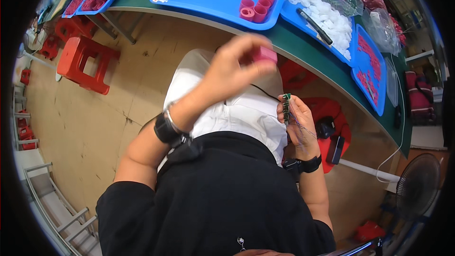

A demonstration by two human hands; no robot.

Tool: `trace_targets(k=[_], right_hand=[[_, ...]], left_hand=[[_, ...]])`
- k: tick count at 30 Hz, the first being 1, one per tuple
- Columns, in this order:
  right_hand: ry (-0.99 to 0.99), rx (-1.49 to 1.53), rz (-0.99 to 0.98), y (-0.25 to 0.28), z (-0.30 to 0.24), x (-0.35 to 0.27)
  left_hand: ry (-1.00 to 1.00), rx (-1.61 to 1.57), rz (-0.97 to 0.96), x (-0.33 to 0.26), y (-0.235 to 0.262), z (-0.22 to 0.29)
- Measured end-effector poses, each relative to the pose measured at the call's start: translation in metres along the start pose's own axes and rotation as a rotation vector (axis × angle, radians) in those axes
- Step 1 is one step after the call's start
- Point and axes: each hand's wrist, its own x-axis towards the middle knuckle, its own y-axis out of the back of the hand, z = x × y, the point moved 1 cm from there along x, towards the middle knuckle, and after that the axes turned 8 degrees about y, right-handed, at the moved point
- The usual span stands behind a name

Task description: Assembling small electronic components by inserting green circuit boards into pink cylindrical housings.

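My left hand (pixel 235 64), smeared a little by motion, is raised over my lap near the table's front edge. Between its thumb and fingers is a pink plastic part (pixel 266 55), much like the pink ring-shaped parts (pixel 259 13) in the large blue tray (pixel 204 0) beyond. Lower and to the right, my right hand (pixel 304 125) pinches a small green circuit board (pixel 286 106) by its side. Thin loose wires (pixel 297 125) trail from the board across the palm.
White pieces (pixel 315 12) fill a blue tray with a black marker (pixel 314 26) lying across it. A blue tray of small pink parts (pixel 368 66) sits at the table's right. Red stools (pixel 87 64) stand at left; a fan (pixel 418 185) is at lower right.
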Motion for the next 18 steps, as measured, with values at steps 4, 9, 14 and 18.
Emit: trace_targets(k=[4,9,14,18], right_hand=[[0.004,-0.039,-0.001,0.002,-0.002,-0.003],[-0.026,-0.053,-0.03,-0.001,-0.006,0.0],[-0.031,-0.055,-0.009,0.008,-0.004,0.002],[-0.031,-0.107,-0.025,0.011,-0.001,0.003]], left_hand=[[-0.262,0.595,0.353,0.077,0.054,0.021],[-0.46,1.006,0.332,0.133,0.062,0.019],[-0.301,0.863,-0.098,0.176,-0.042,0.035],[-0.342,0.947,-0.13,0.217,-0.091,0.016]])
